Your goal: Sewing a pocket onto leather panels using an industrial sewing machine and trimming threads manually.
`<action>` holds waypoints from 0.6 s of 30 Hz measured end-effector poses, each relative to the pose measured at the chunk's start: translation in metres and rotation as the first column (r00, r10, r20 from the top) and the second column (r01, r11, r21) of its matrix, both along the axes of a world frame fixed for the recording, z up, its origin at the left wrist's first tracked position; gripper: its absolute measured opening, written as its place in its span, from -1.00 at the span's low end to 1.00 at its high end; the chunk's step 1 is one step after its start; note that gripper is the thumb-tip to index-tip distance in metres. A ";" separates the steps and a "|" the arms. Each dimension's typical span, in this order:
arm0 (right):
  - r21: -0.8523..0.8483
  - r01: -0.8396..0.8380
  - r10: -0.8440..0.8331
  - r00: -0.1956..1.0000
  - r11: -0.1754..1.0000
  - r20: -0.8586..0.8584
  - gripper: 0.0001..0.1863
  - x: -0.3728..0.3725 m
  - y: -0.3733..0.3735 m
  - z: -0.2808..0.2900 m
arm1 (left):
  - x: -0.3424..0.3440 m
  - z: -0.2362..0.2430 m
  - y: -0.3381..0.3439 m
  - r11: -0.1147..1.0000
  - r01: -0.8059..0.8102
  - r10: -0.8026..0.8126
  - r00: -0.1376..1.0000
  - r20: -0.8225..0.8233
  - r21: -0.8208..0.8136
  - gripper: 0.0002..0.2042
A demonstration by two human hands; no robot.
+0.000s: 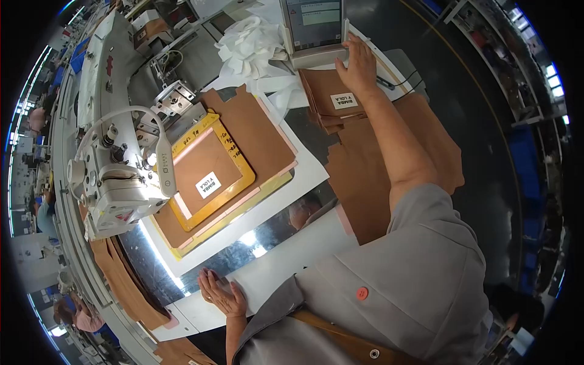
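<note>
Brown panel (210, 159) within one yellow frame (220, 205), lying ahead of the left hand (222, 295), to the left of and nearer than the right hand (358, 68), and close beside the machine head (125, 188). The left hand rests palm down at the near edge of the bench (298, 249), fingers outstretched and close together, with nothing seen in its grasp. The right hand is spread, thumb apart from the fingers, at the right side of the screen (316, 27); whether its fingertips touch cannot be told. Progress, judged from the layout: placement within the frame appears done, with a white label (208, 185) lying in the opening; whether the label is stitched cannot be made out. The brown pieces outside the frame seem to be either finished or waiting; which, cannot be told. Count: two hands, one frame, one machine head, one screen, and two labels in clear view, the second label (344, 101) lying on the small stack (322, 85) just below the right hand. Further brown pieces form wide sheets (365, 176) under the right forearm and a long stack (125, 280) left of the left hand; overlapping layers prevent a count. One heap of white scraps (252, 45) lies left of the right hand.
</note>
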State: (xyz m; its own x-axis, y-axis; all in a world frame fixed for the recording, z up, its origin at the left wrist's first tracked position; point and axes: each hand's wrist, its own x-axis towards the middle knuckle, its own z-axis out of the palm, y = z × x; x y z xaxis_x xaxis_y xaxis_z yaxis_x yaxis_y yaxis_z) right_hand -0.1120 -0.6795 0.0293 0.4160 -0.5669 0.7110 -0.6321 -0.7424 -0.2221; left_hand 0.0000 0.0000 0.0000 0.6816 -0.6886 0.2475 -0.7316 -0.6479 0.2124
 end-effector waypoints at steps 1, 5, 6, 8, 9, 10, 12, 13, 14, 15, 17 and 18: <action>-0.023 0.004 -0.004 1.000 1.000 -0.006 -0.55 0.003 0.000 -0.001 | 0.003 0.000 0.000 1.000 0.002 -0.002 1.000 0.001 0.001 -0.35; -0.046 -0.011 0.009 0.999 0.999 -0.035 -0.55 -0.003 0.001 -0.003 | -0.002 -0.004 -0.002 1.000 -0.002 0.002 1.000 0.005 0.013 -0.36; -0.046 -0.008 0.007 0.999 0.999 -0.033 -0.55 -0.004 0.002 -0.004 | -0.001 -0.004 -0.001 1.000 0.001 -0.001 1.000 0.008 0.013 -0.36; -0.071 0.010 -0.013 0.999 0.997 -0.048 -0.53 -0.004 0.004 -0.006 | 0.001 -0.004 0.000 1.000 -0.002 0.002 1.000 0.011 0.003 -0.36; -0.068 0.007 -0.010 0.999 0.998 -0.048 -0.53 -0.003 0.005 -0.007 | 0.000 -0.004 0.002 1.000 -0.005 0.005 1.000 0.011 0.005 -0.36; -0.063 0.002 -0.006 0.998 0.998 -0.061 -0.51 -0.002 0.007 -0.008 | 0.000 -0.003 0.003 1.000 -0.005 0.005 1.000 0.008 0.009 -0.35; -0.046 -0.028 0.025 0.997 0.999 -0.075 -0.50 0.007 0.010 -0.014 | -0.004 -0.002 0.009 0.999 -0.031 0.031 0.999 0.004 0.025 -0.35; -0.026 -0.039 0.037 0.996 0.999 -0.087 -0.49 0.010 0.008 -0.021 | -0.007 -0.002 0.010 1.000 -0.028 0.028 1.000 -0.001 0.006 -0.35; -0.003 -0.056 0.056 0.994 0.998 -0.099 -0.48 0.013 0.005 -0.028 | -0.008 -0.002 0.010 0.999 -0.031 0.031 1.000 -0.005 -0.008 -0.34; -0.048 -0.077 0.073 0.994 0.996 -0.086 -0.48 0.009 -0.001 -0.030 | -0.006 -0.001 0.004 1.000 -0.015 0.015 1.000 -0.025 -0.019 -0.33; -0.152 -0.102 0.089 0.992 0.983 -0.091 -0.48 -0.006 -0.015 -0.025 | -0.004 -0.002 -0.005 0.999 0.012 -0.013 1.000 -0.027 -0.045 -0.33; -0.161 -0.066 0.045 0.990 0.985 -0.132 -0.50 -0.012 -0.016 -0.021 | -0.002 0.002 -0.009 0.999 0.007 -0.009 0.999 -0.042 -0.047 -0.33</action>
State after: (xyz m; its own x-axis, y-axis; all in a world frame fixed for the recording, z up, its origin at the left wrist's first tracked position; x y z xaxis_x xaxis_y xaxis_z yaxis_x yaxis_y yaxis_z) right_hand -0.1239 -0.6951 0.0080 0.5367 -0.4199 0.7318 -0.6042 -0.7967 -0.0140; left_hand -0.0023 -0.0088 0.0018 0.6866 -0.6825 0.2506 -0.7265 -0.6305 0.2734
